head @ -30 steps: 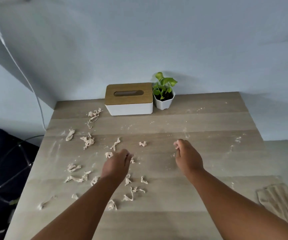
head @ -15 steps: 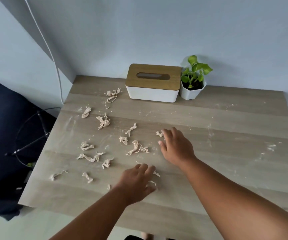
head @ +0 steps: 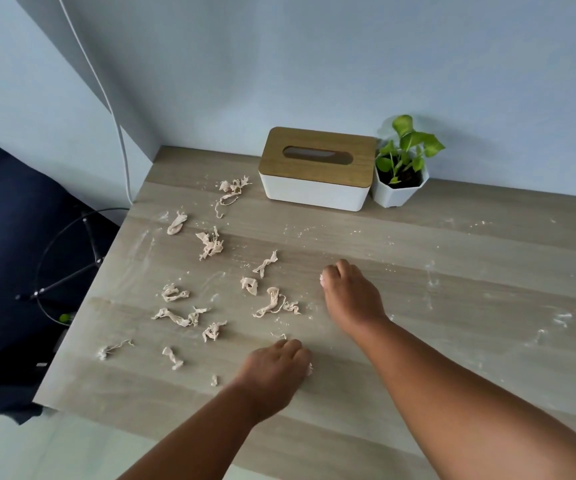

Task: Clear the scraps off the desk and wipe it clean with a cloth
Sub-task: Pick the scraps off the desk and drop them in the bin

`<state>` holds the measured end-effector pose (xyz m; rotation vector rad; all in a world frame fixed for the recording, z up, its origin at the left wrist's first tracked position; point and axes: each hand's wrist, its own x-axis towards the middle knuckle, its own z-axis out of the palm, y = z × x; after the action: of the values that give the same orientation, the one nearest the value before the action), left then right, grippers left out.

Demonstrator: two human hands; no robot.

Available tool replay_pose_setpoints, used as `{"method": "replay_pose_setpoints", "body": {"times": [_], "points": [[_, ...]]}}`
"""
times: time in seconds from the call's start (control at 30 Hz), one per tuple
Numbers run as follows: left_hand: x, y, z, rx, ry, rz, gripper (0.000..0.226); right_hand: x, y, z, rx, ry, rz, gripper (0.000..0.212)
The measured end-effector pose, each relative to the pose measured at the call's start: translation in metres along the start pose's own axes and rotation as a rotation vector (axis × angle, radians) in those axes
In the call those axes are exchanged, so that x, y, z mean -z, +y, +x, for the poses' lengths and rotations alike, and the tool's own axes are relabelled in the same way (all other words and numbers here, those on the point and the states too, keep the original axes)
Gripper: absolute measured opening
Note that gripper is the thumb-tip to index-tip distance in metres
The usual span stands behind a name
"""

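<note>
Desk [head: 470, 258]: light wood-grain top, dusted with white smears and crumbs; pale beige scraps [head: 210, 244], thin, twisted and stringy, lie scattered over its left half from near the back edge down toward the front-left corner, each piece apart from the next. Left hand [head: 274, 374] sits knuckles-up near the front edge, fingers curled under with a bit of scrap showing at its right side; right hand [head: 350, 294] is mid-desk, fingers curled with a pale bit at the tips, just right of a stringy scrap. Tissue box [head: 316, 168] and potted plant [head: 400, 178] sit side by side at the back edge.
</note>
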<state>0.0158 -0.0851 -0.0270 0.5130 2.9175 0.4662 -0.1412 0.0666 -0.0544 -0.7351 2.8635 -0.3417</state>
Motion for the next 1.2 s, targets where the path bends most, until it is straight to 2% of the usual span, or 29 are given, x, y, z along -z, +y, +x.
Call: {"method": "replay_pose_setpoints", "body": {"times": [0.23,0.33,0.4,0.53,0.6,0.7,0.93,1.0,1.2], "points": [[0.006,-0.002,0.0,0.096,0.008,-0.154,0.018,0.006,0.007,-0.006,-0.055,-0.064,0.156,0.026],[0.011,-0.009,0.004,0.092,0.036,-0.223,0.009,0.012,0.008,-0.009,-0.087,-0.088,0.192,0.032],[0.015,-0.014,0.007,0.111,0.051,-0.264,0.005,0.019,0.008,-0.013,-0.109,-0.083,0.224,0.03],[0.022,-0.022,0.012,0.131,0.098,-0.292,0.024,0.031,0.006,-0.024,-0.111,0.013,0.28,0.008],[0.025,-0.025,0.016,0.132,0.139,-0.292,0.024,0.036,0.004,-0.029,-0.128,0.043,0.315,0.007],[0.032,-0.028,0.022,0.148,0.155,-0.336,0.012,0.044,0.002,-0.041,-0.15,0.094,0.381,0.006],[0.041,-0.031,0.032,0.268,0.097,-0.317,0.029,0.056,0.001,-0.079,-0.228,0.205,0.448,0.005],[0.044,-0.03,0.036,0.293,0.098,-0.315,0.034,0.059,0.001,-0.092,-0.251,0.231,0.455,0.007],[0.045,-0.015,0.047,0.302,0.131,-0.354,0.042,0.064,0.006,-0.13,-0.396,0.319,0.428,0.034]]}}
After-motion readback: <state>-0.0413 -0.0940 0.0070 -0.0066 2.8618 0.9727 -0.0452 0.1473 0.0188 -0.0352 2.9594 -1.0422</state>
